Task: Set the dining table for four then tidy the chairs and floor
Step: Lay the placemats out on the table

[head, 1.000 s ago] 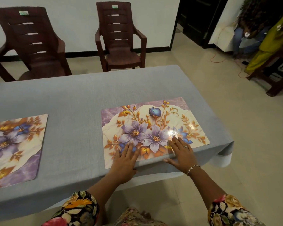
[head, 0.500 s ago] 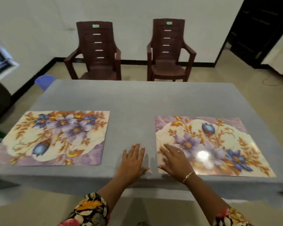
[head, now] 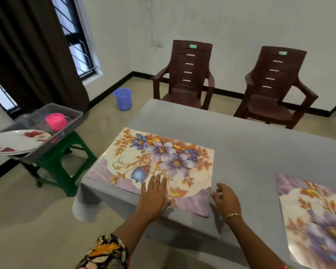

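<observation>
placemat [head: 159, 162] long axis along near table [head: 241, 144] edge | left grip [head: 153, 197] flat on it | right grip [head: 226, 199] state unclear

A person's left hand [head: 154, 198] lies flat on a floral placemat [head: 163, 160] on the grey-clothed worktop [head: 241, 144], with the right hand [head: 227, 199] curled at the mat's near corner. A second placemat [head: 316, 218] lies alongside. A brown chair [head: 184, 80] and its twin [head: 273, 88] stand beyond. Plates [head: 14, 141] sit in a tray [head: 74, 121] nearby.
</observation>
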